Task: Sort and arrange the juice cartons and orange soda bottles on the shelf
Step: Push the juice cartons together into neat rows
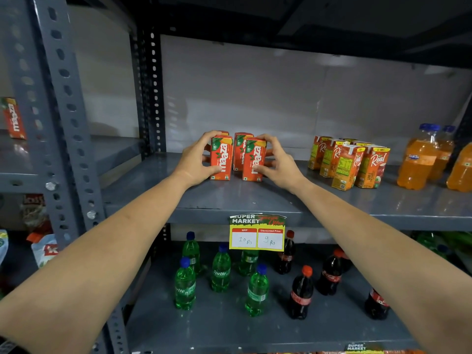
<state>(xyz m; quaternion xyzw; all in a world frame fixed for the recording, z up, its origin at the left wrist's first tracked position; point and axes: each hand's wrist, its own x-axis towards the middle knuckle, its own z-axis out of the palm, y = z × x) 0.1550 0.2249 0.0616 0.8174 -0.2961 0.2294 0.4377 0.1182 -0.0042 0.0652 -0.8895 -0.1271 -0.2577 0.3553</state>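
Note:
Several red Maaza juice cartons [240, 155] stand upright in a tight cluster on the grey shelf [229, 198], left of centre. My left hand [196, 162] grips the left front carton [221, 159]; my right hand [277, 162] grips the right front carton [253, 162]. More cartons stand behind, partly hidden. To the right, several orange-and-yellow Real juice cartons [350, 162] form a loose group, some turned at angles. At the far right stand orange soda bottles [421, 159] with blue caps.
A price tag [257, 232] hangs from the shelf's front edge. The shelf below holds green Sprite bottles [221, 269] and dark cola bottles [302, 292]. A perforated steel upright [63, 118] rises at left, with another Maaza carton [14, 118] beyond it.

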